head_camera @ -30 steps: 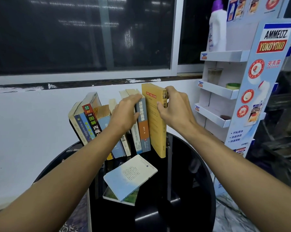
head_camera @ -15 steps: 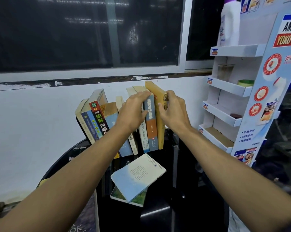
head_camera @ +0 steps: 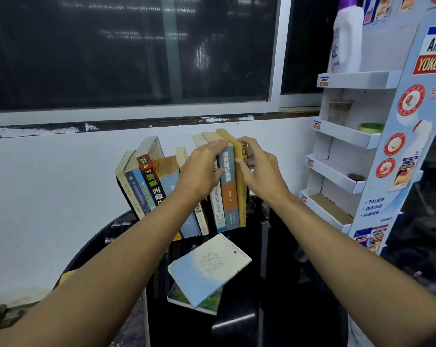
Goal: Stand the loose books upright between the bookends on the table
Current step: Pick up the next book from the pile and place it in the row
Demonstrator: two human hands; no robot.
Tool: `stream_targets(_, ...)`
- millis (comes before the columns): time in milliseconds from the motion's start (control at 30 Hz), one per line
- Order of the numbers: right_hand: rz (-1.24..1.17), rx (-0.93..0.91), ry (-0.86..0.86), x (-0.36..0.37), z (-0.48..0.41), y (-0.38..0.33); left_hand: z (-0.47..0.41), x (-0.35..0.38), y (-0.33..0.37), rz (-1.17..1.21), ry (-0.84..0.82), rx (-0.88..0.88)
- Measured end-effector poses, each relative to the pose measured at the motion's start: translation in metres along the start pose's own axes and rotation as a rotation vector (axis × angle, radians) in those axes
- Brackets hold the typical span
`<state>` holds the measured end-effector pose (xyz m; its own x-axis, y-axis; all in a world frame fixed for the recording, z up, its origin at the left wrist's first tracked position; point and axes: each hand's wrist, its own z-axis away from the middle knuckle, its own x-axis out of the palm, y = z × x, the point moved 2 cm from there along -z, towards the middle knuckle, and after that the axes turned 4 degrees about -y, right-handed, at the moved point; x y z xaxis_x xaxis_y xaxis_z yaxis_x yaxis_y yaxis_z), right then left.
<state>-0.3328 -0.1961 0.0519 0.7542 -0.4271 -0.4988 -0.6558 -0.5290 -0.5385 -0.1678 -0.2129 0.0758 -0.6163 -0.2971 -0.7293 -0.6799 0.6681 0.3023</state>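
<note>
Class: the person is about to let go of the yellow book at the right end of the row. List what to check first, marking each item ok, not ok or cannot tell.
1. Yellow book upright against the grey-and-orange book: ok.
2. Right hand grips the yellow book's top: ok.
3. Left hand steadies the row's tops: ok.
4. Books at the left end upright: not ok, they lean.
5. Bookend to the right of the yellow book: cannot tell, hidden.
6. All loose books shelved: not ok, a light blue book lies flat on the table.
</note>
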Motion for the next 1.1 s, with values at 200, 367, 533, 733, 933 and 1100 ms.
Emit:
stream_targets(200,0.024,0.011,-0.148,-0.002,-0.001,0.005,0.001,-0.001,0.001,0.009,-0.001,-0.002)
stream_targets(367,0.045,0.003,-0.201,-0.005,-0.001,0.007,0.0,0.0,0.001,0.028,0.0,-0.009)
stream_targets(533,0.051,0.001,-0.177,-0.002,-0.007,0.01,0.0,0.0,0.001,0.038,0.003,-0.015)
stream_targets(733,0.041,-0.004,-0.191,-0.001,-0.006,0.012,0.001,-0.001,0.002,0.031,-0.013,-0.018)
stream_targets(933,0.138,0.017,-0.232,-0.009,-0.01,0.006,-0.003,-0.017,0.007,-0.051,-0.095,-0.022)
stream_targets(1100,0.235,0.007,-0.246,-0.018,-0.012,-0.006,0.008,-0.034,0.013,-0.067,-0.103,-0.005)
